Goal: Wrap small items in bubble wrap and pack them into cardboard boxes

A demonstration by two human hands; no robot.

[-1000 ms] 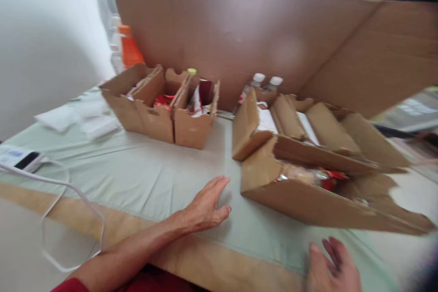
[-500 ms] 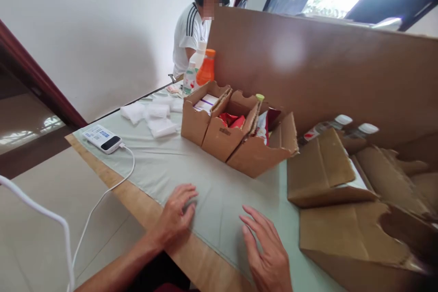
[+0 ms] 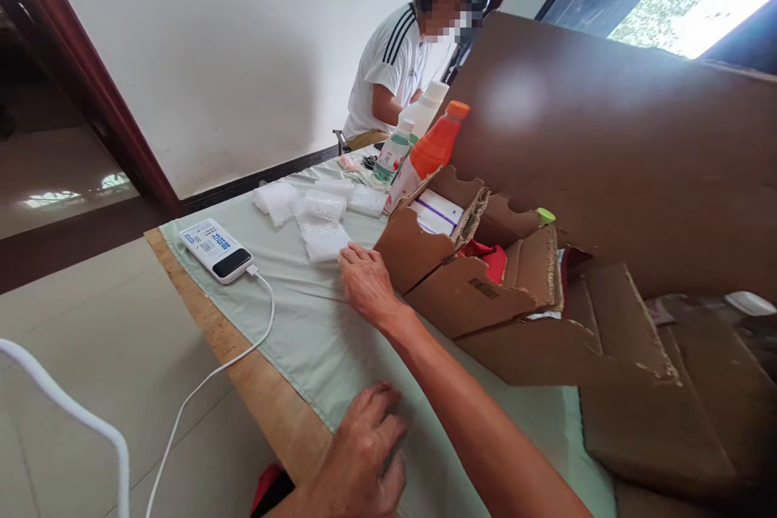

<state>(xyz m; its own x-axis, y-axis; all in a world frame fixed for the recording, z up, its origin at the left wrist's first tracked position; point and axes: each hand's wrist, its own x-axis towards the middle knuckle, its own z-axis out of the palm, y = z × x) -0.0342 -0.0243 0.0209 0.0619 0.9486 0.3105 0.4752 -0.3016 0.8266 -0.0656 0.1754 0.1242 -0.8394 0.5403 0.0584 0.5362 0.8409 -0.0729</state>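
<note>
Several clear plastic packets (image 3: 321,214) lie in a loose heap on the green cloth of the bench (image 3: 291,324), at the far left beside the row of cardboard boxes (image 3: 467,275). The right hand (image 3: 366,283) reaches across, palm down, fingers loosely spread and its grip closed on nothing; the fingertips sit at the near edge of the nearest packet, touching or just short of it, I cannot tell which. The left hand (image 3: 361,461) rests flat on the near bench edge, also holding nothing.

Judgement on handling: the packets look light, soft and crinkly, likely slippery film. A pinch at one corner or edge should lift one; pressing flat would only slide it on the cloth.

Also noted: a white power bank (image 3: 216,249) with cable to the left, bottles (image 3: 425,142) beyond the boxes, and another person (image 3: 394,73) seated at the far end.
</note>
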